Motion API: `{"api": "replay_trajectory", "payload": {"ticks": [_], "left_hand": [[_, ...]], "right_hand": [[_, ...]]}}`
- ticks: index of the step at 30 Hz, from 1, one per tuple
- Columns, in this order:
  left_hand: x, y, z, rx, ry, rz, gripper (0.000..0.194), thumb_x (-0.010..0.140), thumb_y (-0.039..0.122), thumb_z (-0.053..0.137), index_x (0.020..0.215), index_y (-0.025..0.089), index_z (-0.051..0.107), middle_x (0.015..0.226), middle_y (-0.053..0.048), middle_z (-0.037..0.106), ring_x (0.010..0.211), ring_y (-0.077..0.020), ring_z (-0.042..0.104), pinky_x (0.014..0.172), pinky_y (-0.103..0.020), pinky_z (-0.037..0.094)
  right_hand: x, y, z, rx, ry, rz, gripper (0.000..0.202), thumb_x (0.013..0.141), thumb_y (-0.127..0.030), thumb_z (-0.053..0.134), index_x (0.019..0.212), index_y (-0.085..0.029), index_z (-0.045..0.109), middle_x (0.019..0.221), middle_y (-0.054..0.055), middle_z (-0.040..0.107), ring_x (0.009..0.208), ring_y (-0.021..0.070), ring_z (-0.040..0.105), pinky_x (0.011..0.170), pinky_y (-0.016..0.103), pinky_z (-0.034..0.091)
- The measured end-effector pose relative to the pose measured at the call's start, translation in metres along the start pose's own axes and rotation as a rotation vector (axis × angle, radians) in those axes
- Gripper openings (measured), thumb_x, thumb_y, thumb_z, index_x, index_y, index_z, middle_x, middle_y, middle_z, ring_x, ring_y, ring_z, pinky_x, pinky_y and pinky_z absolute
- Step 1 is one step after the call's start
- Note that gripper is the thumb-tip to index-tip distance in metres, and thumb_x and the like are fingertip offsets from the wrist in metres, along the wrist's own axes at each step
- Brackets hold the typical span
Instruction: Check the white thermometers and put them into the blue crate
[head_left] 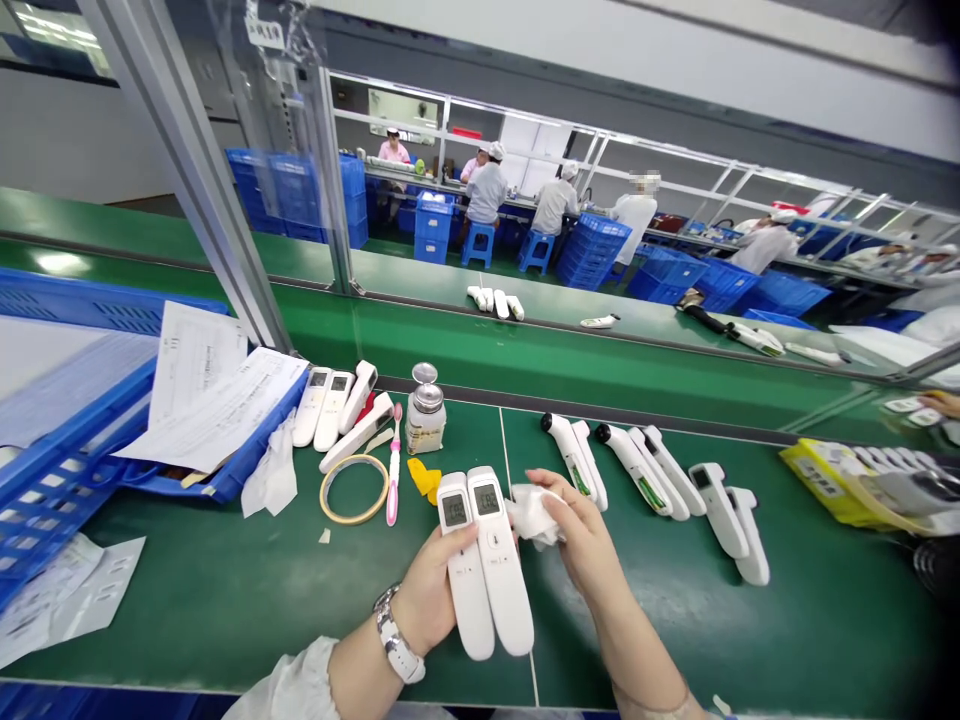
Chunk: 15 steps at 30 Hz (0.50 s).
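My left hand (429, 592) grips two white infrared thermometers side by side, their screens facing up. The left thermometer (472, 605) and the right thermometer (508, 590) both show lit displays. In my right hand (581, 535) is a crumpled white wipe (536, 513), pinched beside the right thermometer's upper edge. Whether the wipe touches the casing I cannot tell. Right of my hands lie several more thermometers, among them a pair (727, 510) and some with opened handles showing green circuit boards (651, 490).
A dispenser bottle (426, 425), a pink toothbrush (394, 465), a tape roll (322, 500) and yellow scrap (424, 481) lie ahead. More thermometers (330, 410) stand by a blue crate (112, 425) with papers. A yellow box (825, 490) sits right. People work beyond the raised green ledge (420, 340).
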<state>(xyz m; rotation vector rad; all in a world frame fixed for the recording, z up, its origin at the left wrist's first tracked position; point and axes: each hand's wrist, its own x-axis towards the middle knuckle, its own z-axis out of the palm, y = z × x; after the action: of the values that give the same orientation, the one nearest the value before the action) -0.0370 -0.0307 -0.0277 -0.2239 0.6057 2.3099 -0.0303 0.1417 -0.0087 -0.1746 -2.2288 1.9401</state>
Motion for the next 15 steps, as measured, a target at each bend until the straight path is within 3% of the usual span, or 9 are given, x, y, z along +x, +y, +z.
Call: {"api": "replay_trajectory", "payload": {"ticks": [2,4,7,11,15], "left_hand": [[0.0,0.0,0.0,-0.021,0.002,0.014,0.022,0.078,0.018,0.055,0.097,0.01,0.064,0.094,-0.012,0.068,0.088,-0.0232,0.063,0.084,-0.036,0.044],[0.0,0.0,0.0,-0.037,0.002,0.03,0.02,0.077,0.017,0.056,0.095,0.011,0.064,0.091,-0.011,0.069,0.087,-0.0234,0.063,0.083,-0.036,0.044],[0.001,-0.001,0.0,-0.052,-0.005,0.007,0.02,0.077,0.018,0.055,0.093,0.01,0.065,0.089,-0.012,0.069,0.088,-0.024,0.063,0.084,-0.037,0.044],[0.002,-0.003,-0.002,-0.056,0.005,-0.003,0.02,0.076,0.018,0.056,0.092,0.01,0.065,0.087,-0.012,0.069,0.086,-0.0232,0.063,0.083,-0.036,0.044],[0.002,-0.002,-0.003,-0.039,-0.009,0.001,0.022,0.076,0.02,0.056,0.092,0.009,0.065,0.086,-0.012,0.069,0.083,-0.0235,0.063,0.079,-0.036,0.044]], "right_hand": [[0.008,-0.008,0.006,0.122,-0.03,0.075,0.028,0.078,-0.04,0.053,0.062,-0.018,0.048,0.094,0.008,0.06,0.081,0.0198,0.056,0.062,0.028,0.044],[0.019,-0.016,0.014,0.155,-0.063,0.096,0.029,0.08,-0.043,0.051,0.063,-0.02,0.044,0.068,0.002,0.058,0.058,0.0155,0.054,0.05,0.025,0.041],[0.039,-0.03,0.027,0.052,-0.059,-0.008,0.027,0.08,-0.044,0.052,0.069,-0.02,0.043,0.053,-0.005,0.047,0.043,0.0102,0.041,0.041,0.021,0.032],[0.073,-0.05,0.051,-0.336,-0.069,-0.325,0.019,0.084,-0.036,0.048,0.088,-0.018,0.054,0.075,0.002,0.058,0.065,0.0157,0.054,0.058,0.026,0.042],[0.101,-0.067,0.078,-0.555,-0.191,-0.503,0.02,0.084,-0.02,0.045,0.097,-0.019,0.06,0.091,0.005,0.056,0.084,0.017,0.055,0.075,0.028,0.041]]}}
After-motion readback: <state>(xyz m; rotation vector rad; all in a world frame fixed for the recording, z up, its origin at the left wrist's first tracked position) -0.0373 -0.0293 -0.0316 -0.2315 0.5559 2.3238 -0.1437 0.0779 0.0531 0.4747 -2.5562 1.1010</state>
